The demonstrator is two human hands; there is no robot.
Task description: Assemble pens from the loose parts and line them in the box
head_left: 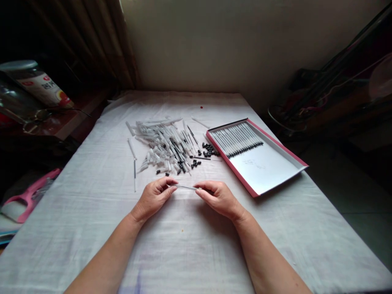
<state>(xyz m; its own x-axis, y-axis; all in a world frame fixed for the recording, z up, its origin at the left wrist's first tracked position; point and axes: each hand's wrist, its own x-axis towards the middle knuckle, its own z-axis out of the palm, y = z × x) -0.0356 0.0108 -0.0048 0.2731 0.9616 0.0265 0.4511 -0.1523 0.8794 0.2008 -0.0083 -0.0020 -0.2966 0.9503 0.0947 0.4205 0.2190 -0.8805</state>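
Observation:
My left hand and my right hand hold a thin clear pen barrel between them, each pinching one end just above the white cloth. Behind the hands lies a heap of clear pen barrels and refills, with small black caps scattered at its right side. A shallow red-edged box lies to the right, holding a row of assembled pens with black ends.
A single refill lies left of the heap. Off the table's left stand a lidded jar and a pink-handled tool. Dark clutter fills the right side beyond the table edge.

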